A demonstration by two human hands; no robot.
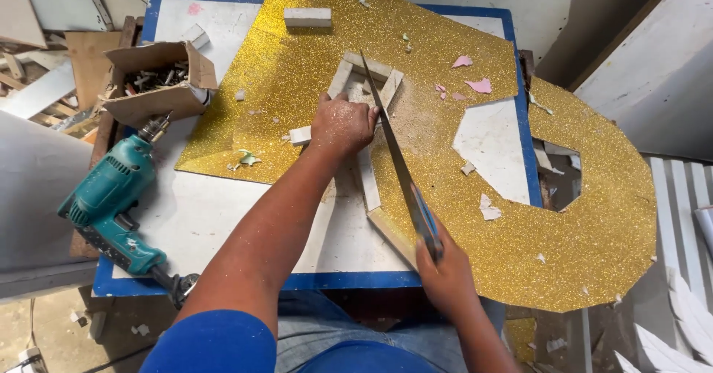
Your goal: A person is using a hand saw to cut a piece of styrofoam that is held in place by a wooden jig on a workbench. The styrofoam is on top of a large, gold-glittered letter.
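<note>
My right hand [445,273] grips the blue handle of a hand saw [394,154], whose blade runs up and away across a white wooden frame piece [369,181]. My left hand [342,126] presses down flat on that frame, just left of the blade. The frame lies on a large gold glitter sheet [594,217] with cut-out holes. The sheet rests on a white board with a blue edge [223,217]. Sawdust covers the frame near the blade.
A teal power drill [111,198] lies at the board's left edge. Behind it stands an open cardboard box [152,83] with screws. A small white block [307,17] sits at the sheet's far end. Pink and white scraps [479,85] dot the sheet. Boards and offcuts surround the table.
</note>
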